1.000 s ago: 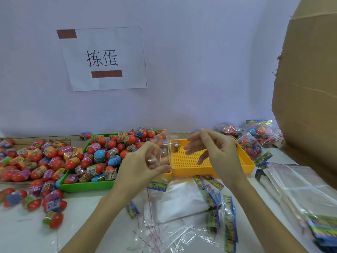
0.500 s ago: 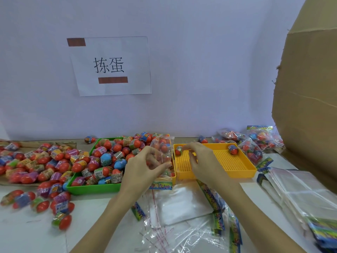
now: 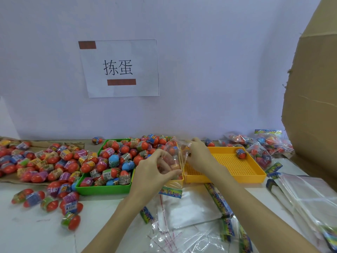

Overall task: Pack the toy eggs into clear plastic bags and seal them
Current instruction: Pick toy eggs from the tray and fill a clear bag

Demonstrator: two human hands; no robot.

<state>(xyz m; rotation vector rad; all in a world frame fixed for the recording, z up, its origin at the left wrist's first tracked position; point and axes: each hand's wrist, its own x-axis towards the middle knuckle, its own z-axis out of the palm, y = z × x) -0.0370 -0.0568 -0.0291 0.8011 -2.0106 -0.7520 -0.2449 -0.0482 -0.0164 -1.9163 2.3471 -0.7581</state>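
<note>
Loose toy eggs (image 3: 27,161) piled at the surface's left edge on flattened cardboard, a few strays (image 3: 70,220) closer to the front edge. Hard plastic shells, shrink-wrapped labels, so they read as light, rigid and round: likely to roll and a bit slick. Best pinched across the middle or cupped, not squeezed at the tip.

Green tray (image 3: 102,189), left of centre, heaped with more eggs, red and a few blue.

Left hand (image 3: 155,172) over the seam between the trays, fingers curled around the body of a clear plastic bag (image 3: 175,157) already holding a couple of eggs. Film is thin, floppy and crinkly with no shape of its own; it needs support from below or the load sags.

Right hand (image 3: 198,156) just beside it, fingertips pinching the bag's top edge at the mouth. The mouth looks like the right place to grip for sealing, both sides flat so the strip meets cleanly. Can't tell if it's sealed yet.

Yellow perforated tray (image 3: 255,178), right of centre, with one egg (image 3: 241,153) near its back right corner.

Empty bags (image 3: 187,210) and printed header cards (image 3: 218,199) lie toward the front edge. Another bag stack (image 3: 310,196) sits at the right edge. Filled bags (image 3: 262,152) sit at the back right, by the cardboard box (image 3: 313,106).
</note>
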